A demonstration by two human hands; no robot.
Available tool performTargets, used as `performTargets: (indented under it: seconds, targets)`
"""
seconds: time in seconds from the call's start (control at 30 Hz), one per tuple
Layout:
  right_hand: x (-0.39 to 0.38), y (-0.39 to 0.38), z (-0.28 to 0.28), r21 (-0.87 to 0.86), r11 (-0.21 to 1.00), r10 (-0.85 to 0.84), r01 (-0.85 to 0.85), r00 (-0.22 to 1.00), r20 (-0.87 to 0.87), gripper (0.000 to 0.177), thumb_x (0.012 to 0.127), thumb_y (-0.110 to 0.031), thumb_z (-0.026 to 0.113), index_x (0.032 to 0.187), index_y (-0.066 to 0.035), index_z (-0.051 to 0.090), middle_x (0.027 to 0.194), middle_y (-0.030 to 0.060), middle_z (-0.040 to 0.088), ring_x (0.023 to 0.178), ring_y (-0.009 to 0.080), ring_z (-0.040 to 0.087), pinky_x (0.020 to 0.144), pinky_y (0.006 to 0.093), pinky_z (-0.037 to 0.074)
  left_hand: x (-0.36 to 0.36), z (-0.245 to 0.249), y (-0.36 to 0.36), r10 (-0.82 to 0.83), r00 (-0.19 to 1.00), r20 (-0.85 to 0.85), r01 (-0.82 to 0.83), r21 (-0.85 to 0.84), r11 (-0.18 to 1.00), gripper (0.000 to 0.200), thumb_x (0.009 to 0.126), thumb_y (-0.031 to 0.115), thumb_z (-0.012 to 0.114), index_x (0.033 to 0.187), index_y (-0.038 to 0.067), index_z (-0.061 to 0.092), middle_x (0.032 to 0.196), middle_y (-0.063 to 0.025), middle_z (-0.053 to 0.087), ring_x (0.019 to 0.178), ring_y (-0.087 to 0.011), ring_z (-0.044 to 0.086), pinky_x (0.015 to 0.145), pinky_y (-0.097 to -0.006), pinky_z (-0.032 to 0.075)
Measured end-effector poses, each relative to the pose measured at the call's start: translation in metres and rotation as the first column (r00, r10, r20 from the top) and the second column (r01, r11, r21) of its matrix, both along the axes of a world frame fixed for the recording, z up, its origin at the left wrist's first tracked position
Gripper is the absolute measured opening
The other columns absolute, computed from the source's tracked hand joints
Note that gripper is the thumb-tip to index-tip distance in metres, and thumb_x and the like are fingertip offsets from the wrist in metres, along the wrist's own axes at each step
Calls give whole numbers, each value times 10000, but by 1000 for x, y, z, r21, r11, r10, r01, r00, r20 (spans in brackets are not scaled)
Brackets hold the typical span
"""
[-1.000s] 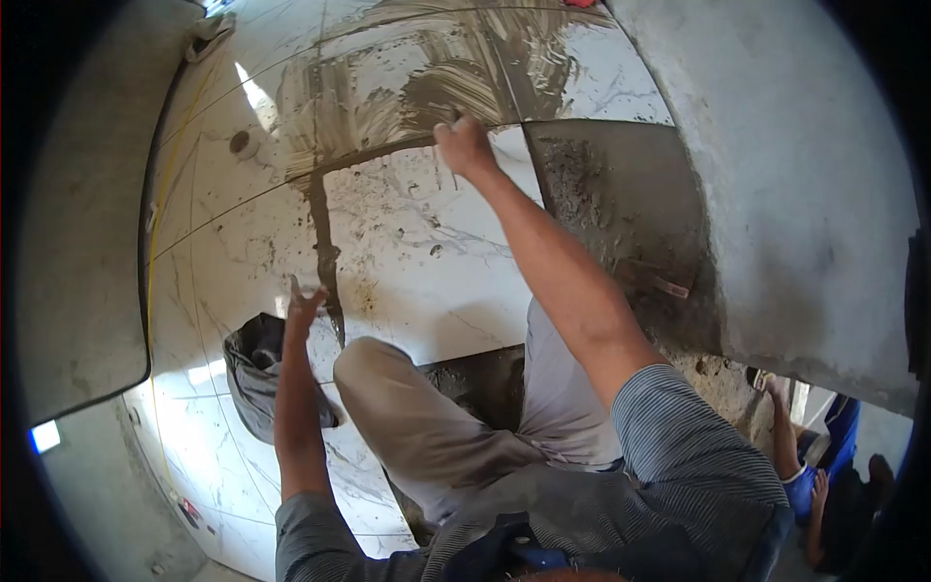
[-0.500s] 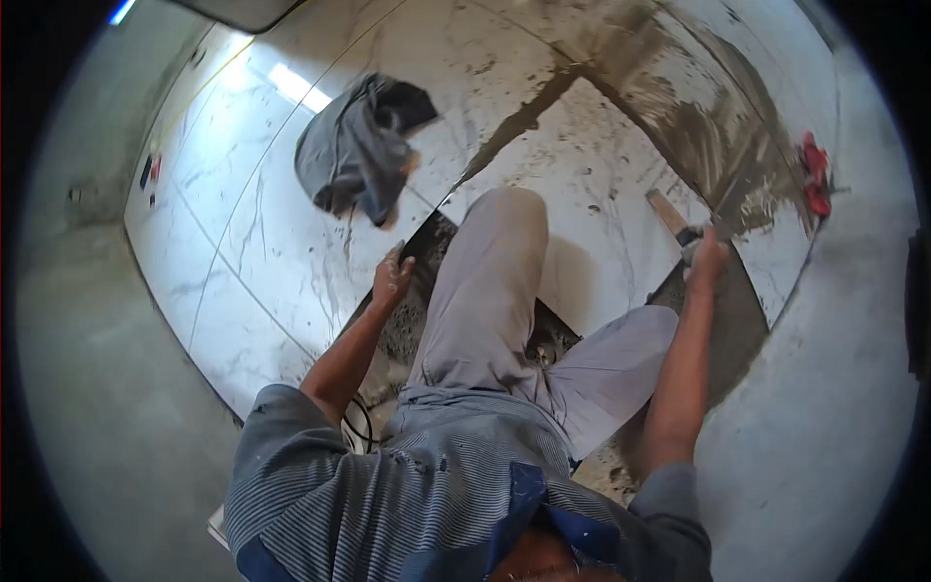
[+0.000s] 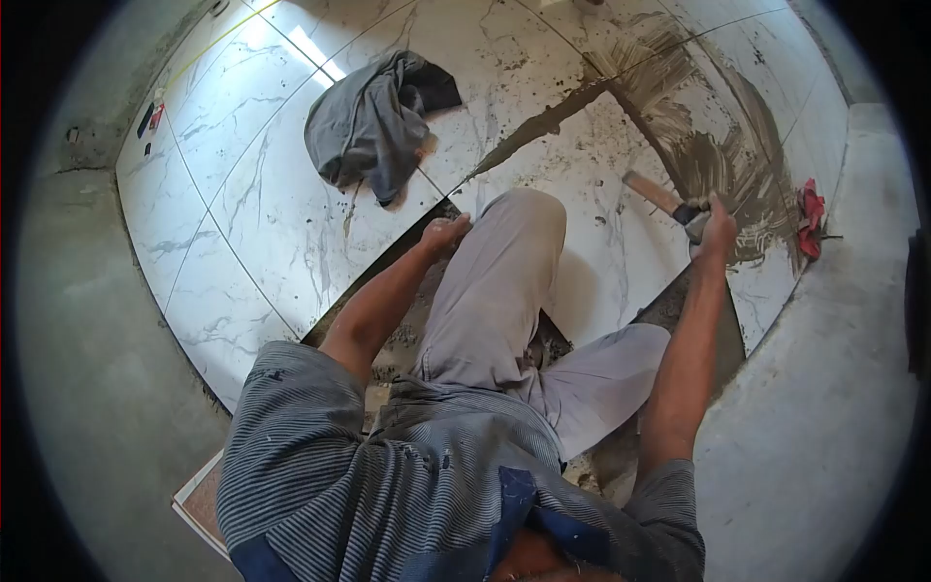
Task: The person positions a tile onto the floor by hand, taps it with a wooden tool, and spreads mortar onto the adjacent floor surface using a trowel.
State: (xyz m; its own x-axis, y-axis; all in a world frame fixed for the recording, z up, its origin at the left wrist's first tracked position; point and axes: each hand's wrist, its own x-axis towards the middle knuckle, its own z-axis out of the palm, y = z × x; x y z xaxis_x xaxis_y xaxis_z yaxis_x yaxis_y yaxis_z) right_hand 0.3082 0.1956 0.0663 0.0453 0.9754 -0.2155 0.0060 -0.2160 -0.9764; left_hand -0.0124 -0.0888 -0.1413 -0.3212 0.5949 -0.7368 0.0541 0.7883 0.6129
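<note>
Left hand (image 3: pixel 446 233) shifted onto knee (image 3: pixel 524 209); right hand (image 3: pixel 716 233) grips hammer (image 3: pixel 669 199), handle pointing up-left.

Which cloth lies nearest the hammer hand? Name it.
The small red rag, just beyond the right hand gripping the hammer; the grey cloth lies past the left hand.

Glossy marbled tiles (image 3: pixel 262 194), wooden hammer handle (image 3: pixel 652 192)

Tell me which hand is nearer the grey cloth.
Left. The left hand sits by the knee, below the cloth; the right hand grips a hammer far to its right.
</note>
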Motion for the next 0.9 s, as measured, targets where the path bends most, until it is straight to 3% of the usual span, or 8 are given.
performTargets:
  seconds: [0.1,0.17,0.2,0.4,0.5,0.57,0.77,0.9]
  targets:
    - [-35,3,-6,-96,990,96,-106,990,-105,197,806,-177,561,711,-4,556,646,89,564,550,183,552,527,310,449,9,-6,10,165,986,-38,-166,-15,986,601,754,587,545,728,-4,647,720,-112,635,705,-205,596,673,-343,448]
    - [-61,4,-31,-123,989,111,-81,958,263,177,793,-169,569,707,-14,560,640,76,560,542,174,542,506,317,427,9,-18,12,145,987,-65,-147,-27,989,589,748,579,550,789,1,657,801,-143,649,770,-242,616,710,-350,454]
    - [-81,-11,-16,-181,976,134,-120,989,64,217,801,-212,587,659,-50,563,570,36,524,446,143,501,401,293,379,12,-17,11,138,984,-114,-144,-50,988,577,744,566,560,808,1,658,835,-159,648,808,-262,618,730,-359,453]
    - [-80,14,-20,-113,965,228,-237,970,-88,165,757,-176,611,707,-24,575,658,62,562,537,170,533,504,312,414,17,-8,16,212,965,-153,-223,-61,973,552,735,516,589,869,-16,646,945,-202,633,915,-305,606,785,-379,448]
    - [-89,17,-27,-155,975,155,-158,987,-31,162,754,-174,611,716,-20,581,681,67,568,546,166,534,503,307,410,18,-7,19,227,963,-144,-234,-35,972,546,734,496,596,888,-26,636,961,-208,627,922,-310,601,789,-381,447]
    - [-97,14,-32,-195,975,142,-109,976,164,162,753,-180,616,733,-21,587,700,67,568,564,162,542,503,305,412,20,-9,16,214,961,-177,-222,-25,975,541,733,484,599,901,-29,632,970,-211,624,925,-313,598,790,-383,448]
    - [-105,25,-22,-196,953,186,-230,958,-220,155,770,-185,588,742,-33,574,686,70,558,540,156,524,487,304,406,21,-18,17,179,964,-197,-193,-54,980,538,735,453,601,962,-34,617,1035,-220,606,980,-322,583,825,-372,439]
    - [-119,8,-36,-167,965,210,-203,978,21,160,813,-180,545,732,-42,547,667,71,563,559,185,570,506,322,459,17,-29,23,160,960,-228,-180,-67,981,532,735,449,597,975,-25,620,1045,-223,601,1008,-333,571,850,-376,434]
